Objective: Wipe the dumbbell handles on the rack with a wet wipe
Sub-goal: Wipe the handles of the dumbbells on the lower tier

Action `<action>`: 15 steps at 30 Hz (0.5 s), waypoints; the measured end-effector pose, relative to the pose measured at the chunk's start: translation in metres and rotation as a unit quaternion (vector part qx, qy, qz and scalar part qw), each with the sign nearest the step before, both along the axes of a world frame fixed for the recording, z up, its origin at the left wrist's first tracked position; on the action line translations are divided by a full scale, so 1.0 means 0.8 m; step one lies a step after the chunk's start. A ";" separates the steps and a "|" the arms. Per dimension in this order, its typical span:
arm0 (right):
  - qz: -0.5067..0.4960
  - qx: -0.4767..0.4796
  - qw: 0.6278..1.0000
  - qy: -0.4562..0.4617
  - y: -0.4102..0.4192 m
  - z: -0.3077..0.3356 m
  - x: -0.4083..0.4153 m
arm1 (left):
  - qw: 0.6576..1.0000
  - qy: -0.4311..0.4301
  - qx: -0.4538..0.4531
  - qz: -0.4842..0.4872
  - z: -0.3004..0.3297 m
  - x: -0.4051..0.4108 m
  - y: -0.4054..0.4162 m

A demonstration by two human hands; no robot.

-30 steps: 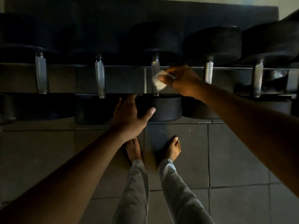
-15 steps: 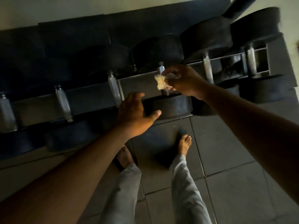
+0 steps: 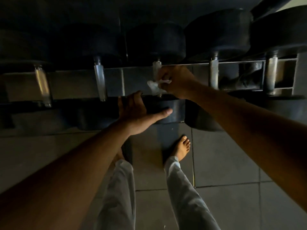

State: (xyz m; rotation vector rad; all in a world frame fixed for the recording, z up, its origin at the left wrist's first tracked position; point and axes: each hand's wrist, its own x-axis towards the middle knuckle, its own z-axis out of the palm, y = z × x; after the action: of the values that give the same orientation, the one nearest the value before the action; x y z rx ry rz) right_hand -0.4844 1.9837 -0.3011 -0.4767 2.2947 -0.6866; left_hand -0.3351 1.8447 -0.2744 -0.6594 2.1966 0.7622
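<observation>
From my feed, the dumbbell rack (image 3: 114,83) fills the upper half of the view, five dumbbells lying side by side across its rails, their dark round heads above and below and their metal handles bridging the gap. Below it I see grey floor tiles (image 3: 224,156), pale trouser legs (image 3: 119,193) and a bare foot (image 3: 181,147). My left hand (image 3: 135,112) lies flat and spread on the near head of the middle dumbbell (image 3: 172,112), thumb stretched to the right, holding nothing. My right hand (image 3: 177,81) is curled round the middle dumbbell handle (image 3: 156,68), fingers closed on the white wet wipe (image 3: 154,87), which is pressed against the lower part of that handle; in this dim light I think a loose corner hangs out to the left.
</observation>
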 end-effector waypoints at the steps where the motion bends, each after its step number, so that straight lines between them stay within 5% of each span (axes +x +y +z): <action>1: 0.031 0.008 0.999 0.011 0.003 -0.002 0.001 | 1.000 0.002 0.002 -0.001 0.003 -0.001 0.001; 5: 0.144 0.064 0.980 0.124 0.012 -0.003 -0.003 | 1.000 0.009 -0.011 -0.006 0.007 -0.004 0.003; 9: 0.066 0.090 0.988 0.111 0.015 -0.008 -0.003 | 1.000 -0.002 -0.006 0.011 0.005 -0.002 0.005; 15: -0.097 0.063 0.990 -0.075 0.006 -0.013 0.003 | 1.000 0.023 -0.003 0.011 0.001 0.003 0.004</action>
State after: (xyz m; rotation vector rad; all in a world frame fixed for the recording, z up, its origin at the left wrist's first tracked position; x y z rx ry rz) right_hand -0.4823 1.9887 -0.3114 -0.1392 2.2430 -0.6427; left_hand -0.3331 1.8480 -0.2734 -0.6759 2.2372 0.7900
